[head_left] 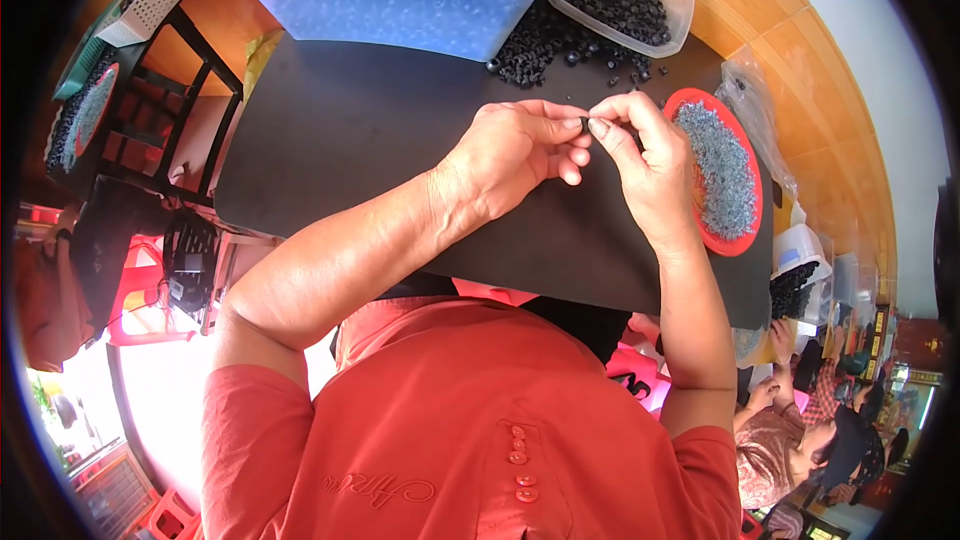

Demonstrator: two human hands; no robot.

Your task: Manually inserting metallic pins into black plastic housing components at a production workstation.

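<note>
A: Where was your small black piece (586, 125)?

B: Toward one o'clock from the view's centre, above the bench (330, 130), pinched at the fingertips of your left hand (505, 152) and right hand (655, 165) together.

A: It probably weighed little and felt firm, maybe rubbery; your fingers hid most of it, so slipperiness I couldn't judge.

B: Your safest hold was likely opposite outer edges, lightly, since something that tiny could have sprung toward the red plate (725, 246) between two and three o'clock.
</note>
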